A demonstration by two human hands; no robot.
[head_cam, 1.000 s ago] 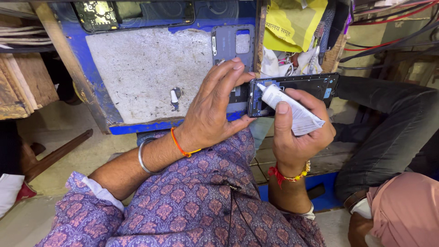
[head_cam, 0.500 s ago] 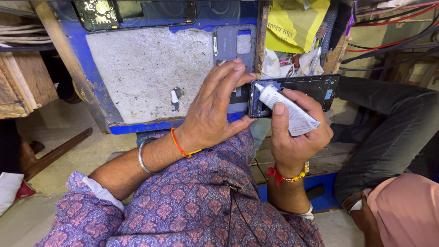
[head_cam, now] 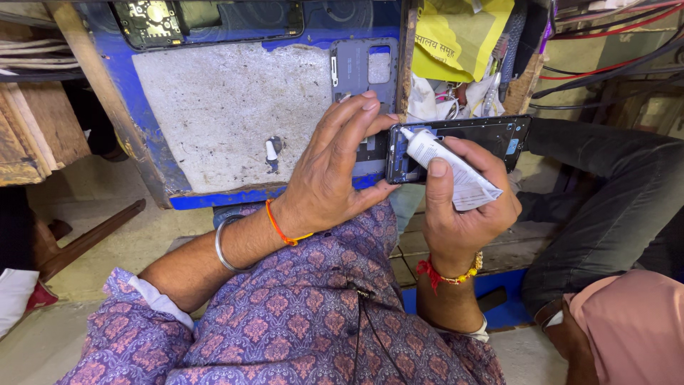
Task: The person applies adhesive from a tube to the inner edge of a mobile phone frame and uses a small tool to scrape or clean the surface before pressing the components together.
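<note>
My left hand (head_cam: 335,175) steadies an opened phone (head_cam: 456,146) at the right edge of the bench (head_cam: 214,114), fingers arched over its near end and thumb tucked beneath, the grip pinching the dark frame. My right hand (head_cam: 463,210) is closed around a white tube (head_cam: 445,165), thumb pressed along its body, the nozzle tipped down onto the phone's left end. The phone juts out past the bench edge, level, over my lap. On the bench's scuffed white top, framed in blue, a small white cap (head_cam: 271,151) stands just left of my left hand, and a grey back cover (head_cam: 363,68) lies flat above my fingertips. Another stripped phone (head_cam: 206,18) lies along the bench's far edge. A yellow bag (head_cam: 456,43) hangs behind the phone, beside red and black wires (head_cam: 613,50). At right, another person's knee in dark trousers (head_cam: 613,199) sits near my right hand.
</note>
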